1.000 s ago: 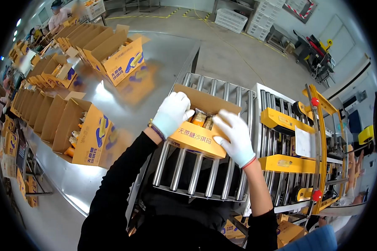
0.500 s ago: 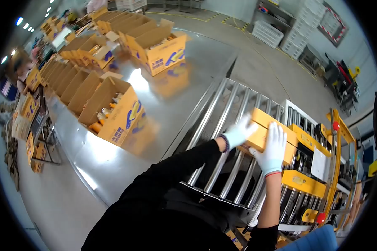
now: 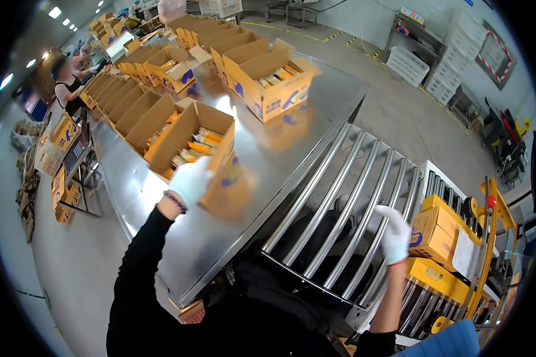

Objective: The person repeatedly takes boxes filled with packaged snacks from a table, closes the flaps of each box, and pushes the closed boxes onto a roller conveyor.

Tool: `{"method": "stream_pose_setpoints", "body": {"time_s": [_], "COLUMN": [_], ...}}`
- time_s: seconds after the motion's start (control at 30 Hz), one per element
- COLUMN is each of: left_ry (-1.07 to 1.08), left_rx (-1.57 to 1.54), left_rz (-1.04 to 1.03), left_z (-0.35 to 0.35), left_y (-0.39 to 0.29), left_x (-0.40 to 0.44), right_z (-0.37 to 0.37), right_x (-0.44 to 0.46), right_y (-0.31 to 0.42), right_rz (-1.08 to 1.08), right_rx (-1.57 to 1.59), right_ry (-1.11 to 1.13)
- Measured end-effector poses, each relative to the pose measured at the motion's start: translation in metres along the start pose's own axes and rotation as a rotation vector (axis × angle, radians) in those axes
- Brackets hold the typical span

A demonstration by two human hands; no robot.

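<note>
My left hand (image 3: 192, 179), in a white glove, is at the front side of an open carton (image 3: 220, 156) filled with wrapped snacks on the metal table (image 3: 262, 169). Its fingers are blurred against the carton, so their grip cannot be made out. My right hand (image 3: 394, 231), also gloved, hovers over the right part of the roller conveyor (image 3: 339, 217), holding nothing, fingers partly spread. Just right of it, a closed carton (image 3: 436, 237) lies between the yellow side guides of the taping machine (image 3: 438, 279).
Rows of open cartons (image 3: 128, 110) stretch back along the table. Another filled carton (image 3: 274, 83) stands near its far edge. A co-worker (image 3: 68, 86) stands at the far left. White crates (image 3: 408, 65) are stacked at the back right.
The closed carton has moved right, off the rollers and between the yellow guides. My left hand has left it and swung left to an open carton. My right hand has come away from it.
</note>
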State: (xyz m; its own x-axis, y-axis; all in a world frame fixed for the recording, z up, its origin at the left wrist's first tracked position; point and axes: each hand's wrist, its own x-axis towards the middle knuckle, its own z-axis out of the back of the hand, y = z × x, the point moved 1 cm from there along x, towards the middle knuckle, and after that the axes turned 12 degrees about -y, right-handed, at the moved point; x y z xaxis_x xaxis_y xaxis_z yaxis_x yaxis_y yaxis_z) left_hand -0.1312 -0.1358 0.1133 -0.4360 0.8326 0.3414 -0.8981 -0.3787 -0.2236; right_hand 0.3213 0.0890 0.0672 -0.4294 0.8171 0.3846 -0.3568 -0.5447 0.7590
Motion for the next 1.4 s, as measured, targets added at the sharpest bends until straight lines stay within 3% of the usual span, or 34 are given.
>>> {"method": "stream_pose_setpoints", "body": {"time_s": [0.03, 0.07, 0.13, 0.17, 0.2, 0.27, 0.3, 0.33, 0.4, 0.43, 0.5, 0.53, 0.6, 0.63, 0.7, 0.73, 0.8, 0.9, 0.97, 1.0, 1.03, 1.07, 1.1, 1.13, 1.17, 1.2, 1.23, 1.27, 1.3, 1.37, 1.4], "left_ry": [0.020, 0.038, 0.021, -0.143, -0.464, 0.124, 0.166, 0.270, 0.368, 0.380, 0.103, -0.036, -0.214, -0.216, -0.410, -0.412, 0.452, 0.401, 0.010, -0.039, 0.019, 0.273, 0.636, 0.642, 0.633, 0.610, 0.151, -0.036, -0.136, -0.785, -0.690], "left_rx": [-0.124, -0.248, -0.892, -0.885, -0.466, -0.494, -0.787, -0.817, -0.532, -0.546, -0.384, -0.442, -0.442, -0.441, -0.662, -0.654, -1.519, -1.315, -1.165, -1.225, -1.251, -1.342, -1.367, -1.371, -1.146, -0.912, -0.772, -0.773, -0.517, 0.112, 0.311], "left_rz": [0.014, 0.019, 0.121, 0.054, -0.067, 0.162, -0.053, -0.233, -0.380, -0.388, -0.778, -0.560, -0.530, -0.533, -0.116, -0.116, 0.426, 0.344, 0.276, 0.172, 0.071, 0.013, -0.044, -0.050, -0.219, -0.381, -0.415, -0.331, -0.177, -0.172, -0.067], "left_z": [-0.003, -0.003, -0.003, 0.016, 0.015, 0.017, -0.009, -0.028, -0.029, -0.043, -0.081, -0.091, -0.107, -0.115, -0.128, -0.131, -0.142, -0.161, -0.187, -0.210, -0.226, -0.189, -0.217, -0.213, -0.211, -0.206, -0.199, -0.147, -0.130, -0.122, -0.120], "left_y": [-0.025, -0.043, -0.052, -0.074, -0.077, -0.072, -0.068, -0.074, -0.105, -0.112, -0.128, -0.148, -0.160, -0.159, -0.145, -0.137, -0.119, -0.163, -0.223, -0.261, -0.295, -0.312, -0.317, -0.312, -0.298, -0.278, -0.252, -0.225, -0.193, -0.125, -0.098], "left_x": [0.005, 0.013, 0.023, 0.029, 0.028, 0.042, 0.044, 0.047, 0.067, 0.075, 0.084, 0.086, 0.082, 0.079, 0.071, 0.065, 0.061, 0.070, 0.057, 0.043, 0.031, 0.021, 0.015, 0.023, 0.039, 0.061, 0.091, 0.125, 0.161, 0.210, 0.227], "right_z": [-0.030, -0.048, -0.072, -0.072, -0.071, -0.085, -0.087, -0.083, -0.067, -0.062, -0.056, -0.054, -0.054, -0.052, -0.064, -0.070, -0.085, -0.052, -0.033, -0.025, -0.017, -0.009, -0.005, -0.001, 0.006, 0.014, 0.022, 0.029, 0.036, 0.048, 0.054], "right_x": [0.001, 0.003, 0.001, -0.005, -0.008, -0.023, -0.024, -0.023, -0.016, -0.012, 0.003, 0.011, 0.030, 0.036, 0.023, 0.012, -0.022, -0.031, -0.017, -0.008, 0.001, 0.008, 0.007, 0.008, 0.003, -0.001, -0.003, -0.006, -0.008, -0.010, -0.011], "right_y": [0.031, 0.056, 0.102, 0.116, 0.124, 0.096, 0.082, 0.073, 0.077, 0.073, 0.075, 0.078, 0.099, 0.103, 0.106, 0.107, 0.105, 0.076, 0.051, 0.038, 0.033, 0.026, 0.004, 0.005, -0.010, -0.026, -0.024, -0.028, -0.032, -0.037, -0.043], "right_rz": [0.059, 0.219, 0.440, 0.439, 0.437, 0.366, 0.375, 0.390, 0.247, 0.135, -0.018, 0.091, 0.262, 0.289, 0.220, 0.158, 0.183, 0.113, 0.062, 0.024, 0.020, 0.017, 0.041, 0.031, 0.059, 0.088, 0.072, 0.070, 0.054, 0.063, 0.065], "right_rx": [0.150, 0.070, 0.014, -0.087, -0.194, -0.274, -0.267, -0.261, -0.047, 0.038, 0.046, -0.164, -0.483, -0.629, -0.633, -0.637, -0.571, -0.685, -0.907, -0.918, -0.905, -0.889, -0.920, -0.937, -1.014, -1.086, -1.030, -1.026, -1.028, -1.001, -1.000], "right_ry": [0.028, 0.101, 0.208, 0.200, 0.190, 0.166, 0.175, 0.189, 0.260, 0.265, 0.245, 0.212, -0.035, -0.046, -0.077, -0.108, 0.050, 0.076, 0.025, -0.024, -0.048, -0.071, -0.098, -0.160, -0.173, -0.191, -0.221, -0.229, -0.235, -0.278, -0.281]}}
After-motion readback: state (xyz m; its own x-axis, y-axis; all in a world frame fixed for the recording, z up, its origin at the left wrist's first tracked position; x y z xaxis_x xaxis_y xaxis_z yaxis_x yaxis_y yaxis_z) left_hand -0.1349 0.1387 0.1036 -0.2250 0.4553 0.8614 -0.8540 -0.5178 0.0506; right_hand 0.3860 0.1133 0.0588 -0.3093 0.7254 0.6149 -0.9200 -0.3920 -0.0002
